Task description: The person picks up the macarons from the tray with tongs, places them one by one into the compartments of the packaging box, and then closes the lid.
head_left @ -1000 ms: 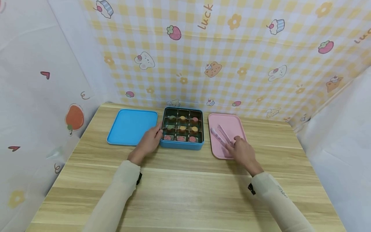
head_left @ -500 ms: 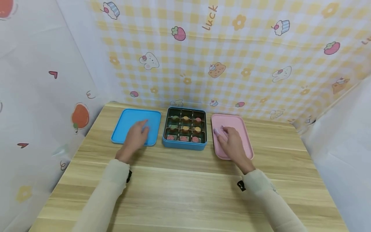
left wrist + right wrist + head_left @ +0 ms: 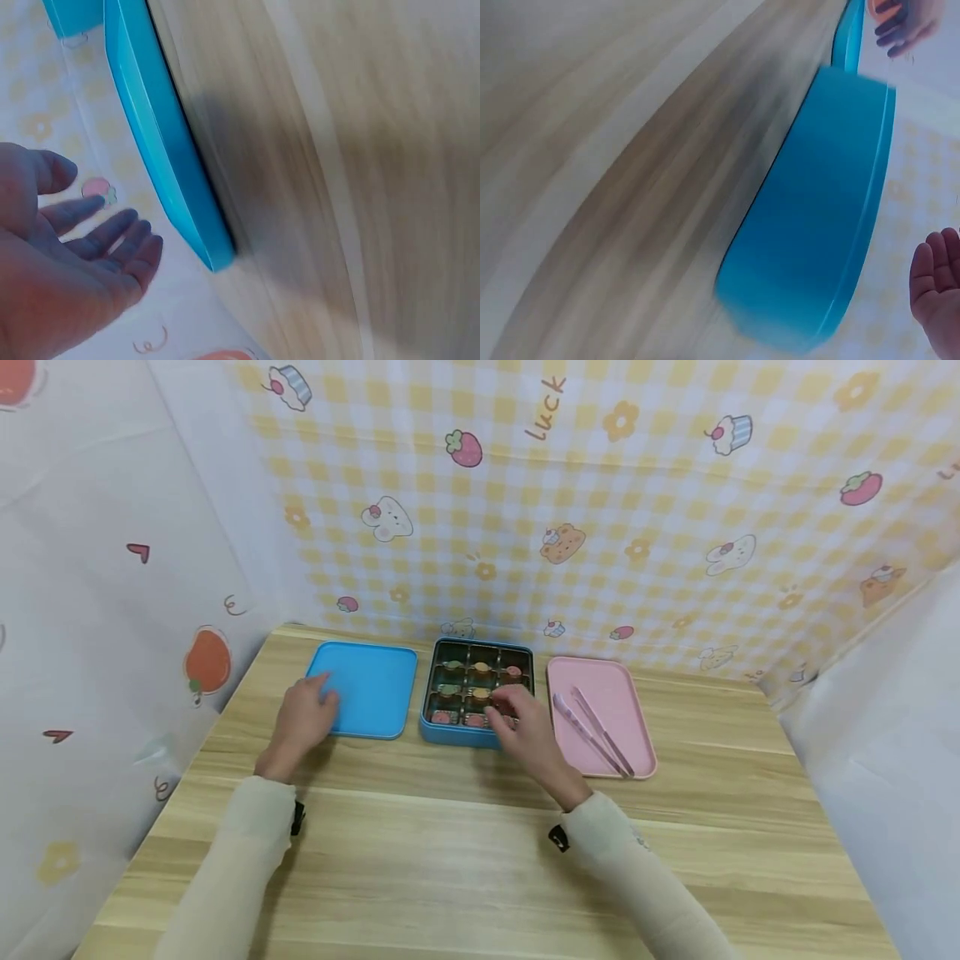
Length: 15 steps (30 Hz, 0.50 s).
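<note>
My left hand (image 3: 303, 717) is over the left edge of a blue square lid (image 3: 371, 693), its fingers loosely bent and holding nothing. In the left wrist view that hand (image 3: 75, 270) is apart from the lid's rim (image 3: 176, 165). My right hand (image 3: 528, 735) hovers above the front right of a blue box (image 3: 457, 735), with nothing seen in its fingers. Dark compartments in the box hold several small green, yellow and pink sweets; the hand hides some at the right. A pair of slim lilac tongs (image 3: 592, 731) lies on a pink tray (image 3: 637, 710).
Lid, box and tray stand in a row at the back of the wooden table (image 3: 450, 868). Behind them hangs a yellow checked cloth (image 3: 480, 502). White printed sheets close off the left (image 3: 97, 635) and right sides.
My right hand has let go of the tongs on the pink tray and moved left over the box. My left hand has left the box's side and moved left across the lid.
</note>
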### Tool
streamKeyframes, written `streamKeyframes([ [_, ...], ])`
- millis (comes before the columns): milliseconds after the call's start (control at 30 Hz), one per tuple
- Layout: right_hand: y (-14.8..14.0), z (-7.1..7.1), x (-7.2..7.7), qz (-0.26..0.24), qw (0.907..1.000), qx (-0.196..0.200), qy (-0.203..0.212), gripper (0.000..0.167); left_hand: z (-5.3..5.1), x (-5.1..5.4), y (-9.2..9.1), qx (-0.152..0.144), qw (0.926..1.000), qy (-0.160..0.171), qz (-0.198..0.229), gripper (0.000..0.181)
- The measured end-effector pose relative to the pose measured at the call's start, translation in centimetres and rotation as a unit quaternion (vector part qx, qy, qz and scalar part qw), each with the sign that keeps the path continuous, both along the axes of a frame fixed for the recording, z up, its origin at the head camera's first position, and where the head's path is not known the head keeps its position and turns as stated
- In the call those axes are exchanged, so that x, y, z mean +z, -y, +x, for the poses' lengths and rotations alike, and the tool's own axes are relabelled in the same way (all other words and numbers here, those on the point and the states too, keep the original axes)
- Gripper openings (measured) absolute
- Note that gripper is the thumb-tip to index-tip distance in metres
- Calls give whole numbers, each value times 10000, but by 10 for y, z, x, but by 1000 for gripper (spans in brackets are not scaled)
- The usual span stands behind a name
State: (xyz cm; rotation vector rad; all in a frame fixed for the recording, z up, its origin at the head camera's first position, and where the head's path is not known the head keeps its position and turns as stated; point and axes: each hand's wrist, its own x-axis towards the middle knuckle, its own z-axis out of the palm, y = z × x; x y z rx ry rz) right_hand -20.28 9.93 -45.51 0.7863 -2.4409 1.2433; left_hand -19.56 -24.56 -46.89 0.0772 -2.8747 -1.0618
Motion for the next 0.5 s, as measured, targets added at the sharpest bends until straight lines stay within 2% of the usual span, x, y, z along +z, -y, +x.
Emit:
streamKeyframes([
  [100, 21, 2, -1, 117, 9994, 235, 207, 18, 2, 0, 8, 269, 9996, 99, -47, 49],
  [200, 41, 5, -1, 97, 9945, 455, 935, 20, 3, -1, 14, 381, 9990, 224, -20, 51],
  [267, 54, 8, -1, -3, 9853, 574, 1609, 23, 3, -3, 19, 368, 9989, 279, -21, 52],
  [367, 71, 10, -1, -193, 9667, 614, 2478, 27, 4, -4, 24, 382, 9984, 421, -1, 53],
  [500, 89, 14, -1, -364, 9480, 618, 3101, 32, 4, -3, 29, 427, 9967, 692, 43, 56],
])
